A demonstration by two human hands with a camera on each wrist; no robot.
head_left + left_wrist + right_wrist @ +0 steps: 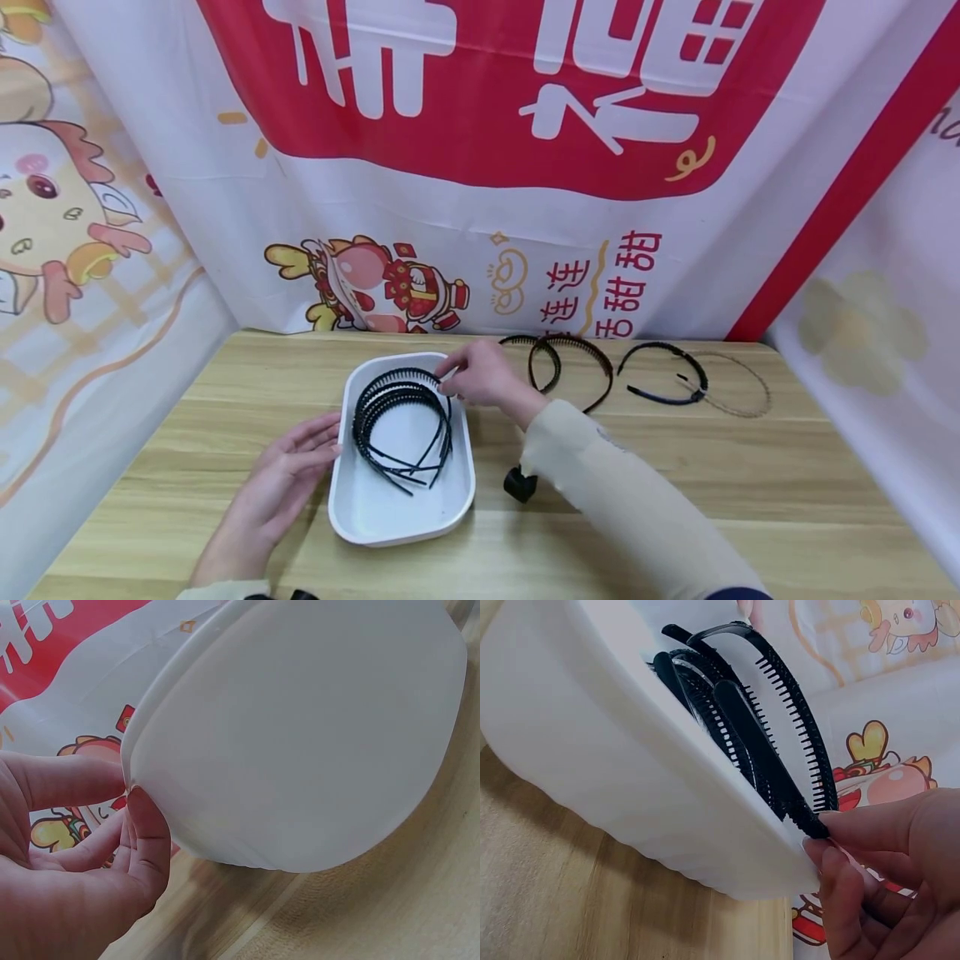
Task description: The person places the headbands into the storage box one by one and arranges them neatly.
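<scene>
White tray (360, 506), black bands (362, 421) inside; to the right, a brown band (595, 353), a blue-black band (665, 401) and a beige band (768, 400). Table (675, 483) in pale brown wood grain. Far cloth (225, 192) white with red panel (480, 108), white lettering (420, 29); right sleeve (637, 492) cream.

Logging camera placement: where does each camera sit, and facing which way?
Head: worn on head, facing forward-down over white tray; left hand, right hand, sleeves show.
Left wrist: worn there, facing tray's outer wall; left hand shows.
Right wrist: worn there, facing tray, black headbands; right hand shows.
Both wrist views share the tray.
</scene>
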